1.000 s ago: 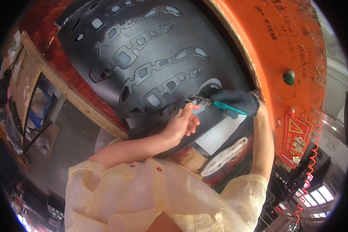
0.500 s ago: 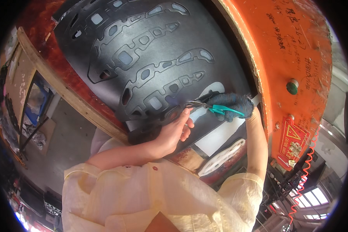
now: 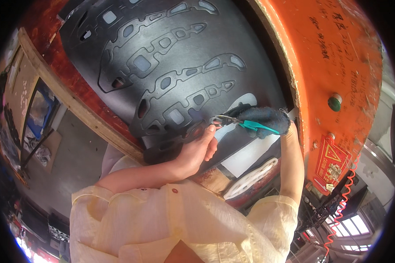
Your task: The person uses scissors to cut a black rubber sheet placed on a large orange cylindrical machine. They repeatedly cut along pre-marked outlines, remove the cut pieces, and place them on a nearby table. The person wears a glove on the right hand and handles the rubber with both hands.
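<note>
Your left forearm [image 3: 140,174] slants across your front, the bare left hand [image 3: 199,153] angled upward, thumb extended. Your right forearm [image 3: 292,166] stands nearly upright, the gloved right hand [image 3: 270,121] curled closed.

L hand [image 3: 197,152] more curled, fingers [image 3: 212,147] less spread

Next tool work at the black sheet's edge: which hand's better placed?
Right, I'd judge: the gloved right hand holds the green-handled tool, its tip at the edge of the black sheet. The bare left hand is beside that tip and shows no tool, so seems better suited to steadying.
</note>
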Demonstrator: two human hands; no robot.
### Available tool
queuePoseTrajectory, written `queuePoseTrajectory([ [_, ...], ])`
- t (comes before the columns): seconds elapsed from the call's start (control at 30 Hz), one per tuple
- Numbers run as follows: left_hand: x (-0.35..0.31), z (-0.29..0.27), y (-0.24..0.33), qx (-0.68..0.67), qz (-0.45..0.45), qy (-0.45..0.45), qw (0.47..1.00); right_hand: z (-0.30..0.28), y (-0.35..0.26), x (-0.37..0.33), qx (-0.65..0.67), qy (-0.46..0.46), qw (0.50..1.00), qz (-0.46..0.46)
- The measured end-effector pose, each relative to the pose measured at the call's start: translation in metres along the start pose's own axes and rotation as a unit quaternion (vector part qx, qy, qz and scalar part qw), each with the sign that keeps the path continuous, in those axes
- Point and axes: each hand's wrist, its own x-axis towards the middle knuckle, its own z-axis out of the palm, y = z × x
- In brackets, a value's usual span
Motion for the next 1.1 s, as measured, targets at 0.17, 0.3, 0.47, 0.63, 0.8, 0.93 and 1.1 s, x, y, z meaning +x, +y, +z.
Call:
queuePoseTrajectory([
  [0.17, -0.002, -0.001, 0.002, 0.036, -0.004, -0.002, 0.999, 0.003, -0.002, 0.006, -0.01, -0.032, 0.996, -0.086],
  [0.3, -0.001, -0.003, 0.0, 0.061, 0.017, -0.01, 0.998, -0.002, 0.007, 0.003, -0.022, -0.015, 0.999, -0.031],
  [0.47, 0.002, -0.005, -0.005, 0.046, 0.037, -0.004, 0.998, -0.003, 0.015, -0.001, -0.092, 0.0, 0.985, -0.145],
  [0.63, 0.001, -0.005, -0.006, 0.079, 0.032, -0.003, 0.996, 0.002, 0.007, -0.001, -0.083, -0.014, 0.983, -0.166],
  [0.8, 0.001, -0.004, -0.005, 0.077, 0.052, 0.007, 0.996, -0.003, 0.003, 0.0, -0.057, -0.035, 0.992, -0.11],
  [0.93, 0.002, -0.005, -0.005, 0.088, 0.07, -0.002, 0.994, -0.005, 0.014, 0.002, -0.086, -0.027, 0.981, -0.169],
  [1.1, 0.0, -0.006, -0.003, 0.109, 0.055, -0.026, 0.992, -0.006, 0.02, -0.003, -0.115, -0.003, 0.974, -0.196],
])
